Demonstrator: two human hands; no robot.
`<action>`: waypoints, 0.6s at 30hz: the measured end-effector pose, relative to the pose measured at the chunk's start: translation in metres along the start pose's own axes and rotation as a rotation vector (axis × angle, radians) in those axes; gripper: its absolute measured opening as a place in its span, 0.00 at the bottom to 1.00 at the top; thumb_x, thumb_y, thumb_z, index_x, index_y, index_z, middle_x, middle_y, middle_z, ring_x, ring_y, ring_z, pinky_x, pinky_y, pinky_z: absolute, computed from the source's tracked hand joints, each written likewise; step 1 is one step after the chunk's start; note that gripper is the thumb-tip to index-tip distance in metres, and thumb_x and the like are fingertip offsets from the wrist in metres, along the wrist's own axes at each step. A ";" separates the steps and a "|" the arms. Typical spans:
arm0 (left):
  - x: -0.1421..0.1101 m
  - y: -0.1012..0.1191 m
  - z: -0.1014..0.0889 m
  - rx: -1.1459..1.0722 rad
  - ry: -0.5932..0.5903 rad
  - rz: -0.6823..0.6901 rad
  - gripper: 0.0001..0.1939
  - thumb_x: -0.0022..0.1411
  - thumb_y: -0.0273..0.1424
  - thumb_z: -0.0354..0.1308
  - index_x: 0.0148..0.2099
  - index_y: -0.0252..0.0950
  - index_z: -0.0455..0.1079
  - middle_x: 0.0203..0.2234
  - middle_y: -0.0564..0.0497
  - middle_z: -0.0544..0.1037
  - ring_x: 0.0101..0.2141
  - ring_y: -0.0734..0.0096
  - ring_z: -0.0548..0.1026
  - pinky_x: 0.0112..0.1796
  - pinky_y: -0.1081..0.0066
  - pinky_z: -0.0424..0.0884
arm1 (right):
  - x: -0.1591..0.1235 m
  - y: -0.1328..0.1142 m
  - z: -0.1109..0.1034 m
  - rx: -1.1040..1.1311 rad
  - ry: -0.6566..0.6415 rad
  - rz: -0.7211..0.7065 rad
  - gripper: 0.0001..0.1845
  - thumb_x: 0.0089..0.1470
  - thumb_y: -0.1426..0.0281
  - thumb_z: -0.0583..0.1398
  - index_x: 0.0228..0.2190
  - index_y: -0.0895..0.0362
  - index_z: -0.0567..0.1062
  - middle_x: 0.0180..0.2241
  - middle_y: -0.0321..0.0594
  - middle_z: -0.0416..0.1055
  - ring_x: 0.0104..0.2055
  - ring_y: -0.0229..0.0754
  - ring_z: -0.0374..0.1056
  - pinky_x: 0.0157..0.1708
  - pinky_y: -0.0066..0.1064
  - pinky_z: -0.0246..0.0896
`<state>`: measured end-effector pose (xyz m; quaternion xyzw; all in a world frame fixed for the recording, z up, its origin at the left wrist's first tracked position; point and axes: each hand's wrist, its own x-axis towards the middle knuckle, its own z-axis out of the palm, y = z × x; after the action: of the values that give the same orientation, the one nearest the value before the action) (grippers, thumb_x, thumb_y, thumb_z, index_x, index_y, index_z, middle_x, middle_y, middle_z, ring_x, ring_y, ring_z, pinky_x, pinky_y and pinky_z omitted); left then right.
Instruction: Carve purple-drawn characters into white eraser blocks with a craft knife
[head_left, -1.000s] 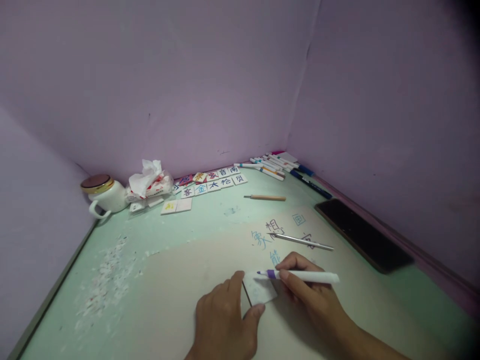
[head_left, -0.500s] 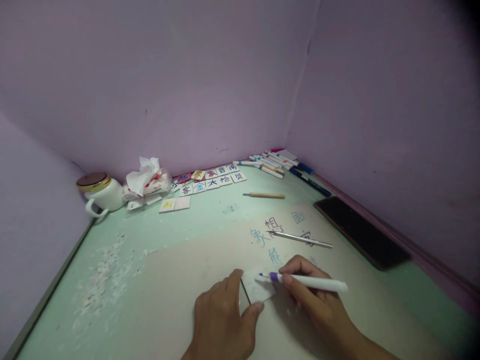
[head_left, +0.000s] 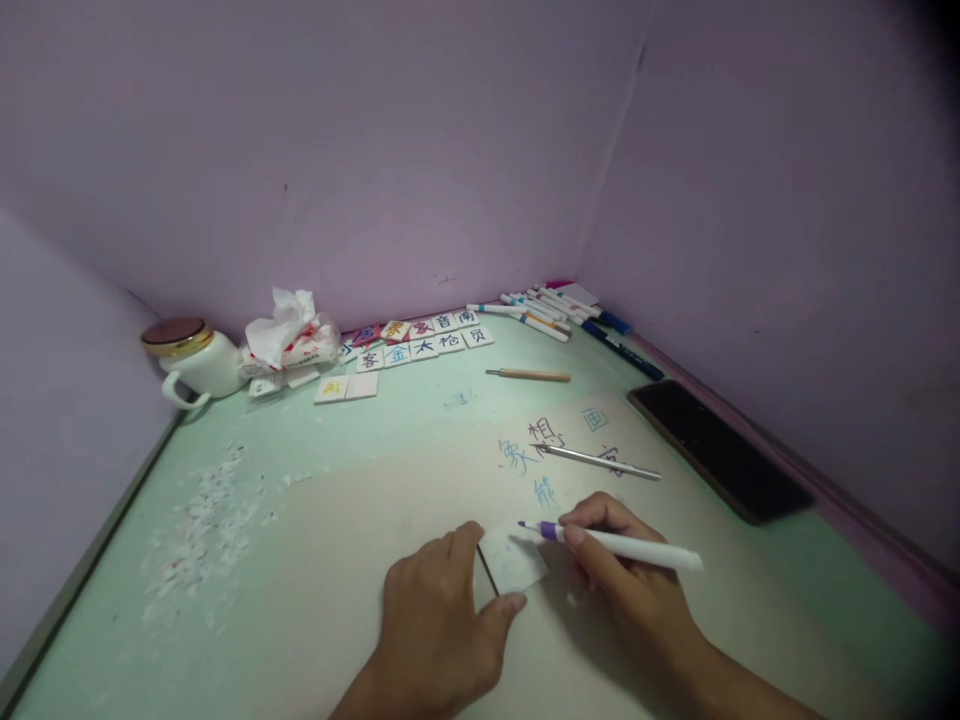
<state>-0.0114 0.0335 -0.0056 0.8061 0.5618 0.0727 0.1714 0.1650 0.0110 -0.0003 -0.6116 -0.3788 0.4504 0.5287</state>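
My left hand grips a small white square tile by its left edge, with thumb and fingers at two of its corners. Faint marks show on the tile's face. In my right hand is a white marker with a purple collar, its purple tip just over the tile's upper part; whether the tip touches cannot be made out. Behind the hands lies a silver craft knife, across Chinese characters written on the beige board.
A phone lies at the right. Farther back are a wooden-handled carving tool, several markers and rows of lettered tiles. A tissue pack and a lidded white mug stand at the back left, with white shavings nearer.
The marker tip has lifted or shifted slightly on the tile, and the right hand sits a little farther right. The whole view has tilted slightly; both grips stay the same.
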 end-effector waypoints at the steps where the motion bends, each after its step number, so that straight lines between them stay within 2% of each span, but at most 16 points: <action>1: -0.001 0.000 0.000 -0.002 -0.003 0.007 0.22 0.53 0.39 0.57 0.49 0.38 0.65 0.35 0.46 0.78 0.33 0.57 0.76 0.34 0.58 0.70 | -0.001 0.001 -0.001 -0.025 -0.002 -0.026 0.14 0.49 0.58 0.60 0.23 0.55 0.69 0.15 0.31 0.61 0.18 0.35 0.56 0.19 0.27 0.49; 5: -0.004 -0.001 -0.001 -0.003 -0.007 0.052 0.25 0.54 0.39 0.56 0.53 0.38 0.61 0.38 0.44 0.77 0.36 0.55 0.76 0.35 0.57 0.71 | -0.003 0.005 -0.005 -0.147 -0.048 -0.155 0.11 0.51 0.61 0.60 0.24 0.55 0.71 0.18 0.33 0.65 0.19 0.36 0.58 0.18 0.26 0.50; 9: -0.006 0.000 0.000 0.005 -0.009 0.086 0.25 0.54 0.38 0.56 0.53 0.36 0.60 0.41 0.42 0.76 0.39 0.53 0.75 0.36 0.56 0.71 | -0.003 0.008 -0.007 -0.196 0.000 -0.221 0.09 0.51 0.63 0.60 0.24 0.55 0.71 0.19 0.35 0.67 0.20 0.36 0.59 0.18 0.27 0.52; 12: -0.006 -0.001 0.000 0.011 0.000 0.104 0.23 0.55 0.38 0.55 0.52 0.36 0.61 0.41 0.41 0.76 0.38 0.53 0.75 0.34 0.56 0.72 | -0.001 0.008 -0.007 -0.240 -0.059 -0.273 0.06 0.49 0.65 0.61 0.26 0.54 0.73 0.21 0.36 0.69 0.20 0.37 0.62 0.19 0.27 0.55; 15: -0.006 -0.001 0.001 0.017 0.025 0.113 0.22 0.55 0.37 0.55 0.51 0.37 0.61 0.41 0.42 0.76 0.38 0.53 0.75 0.33 0.56 0.72 | -0.002 0.006 -0.005 -0.229 -0.056 -0.244 0.06 0.48 0.65 0.62 0.28 0.54 0.73 0.21 0.36 0.70 0.20 0.37 0.62 0.19 0.27 0.56; 18: -0.005 -0.002 0.001 0.016 0.029 0.115 0.21 0.55 0.38 0.55 0.51 0.37 0.62 0.41 0.42 0.77 0.38 0.54 0.75 0.33 0.57 0.72 | -0.004 0.004 -0.001 -0.157 0.006 -0.126 0.08 0.49 0.62 0.61 0.28 0.54 0.72 0.20 0.35 0.68 0.19 0.36 0.60 0.18 0.27 0.54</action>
<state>-0.0141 0.0295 -0.0070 0.8371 0.5177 0.0897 0.1525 0.1650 0.0059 -0.0032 -0.6275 -0.4490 0.3832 0.5077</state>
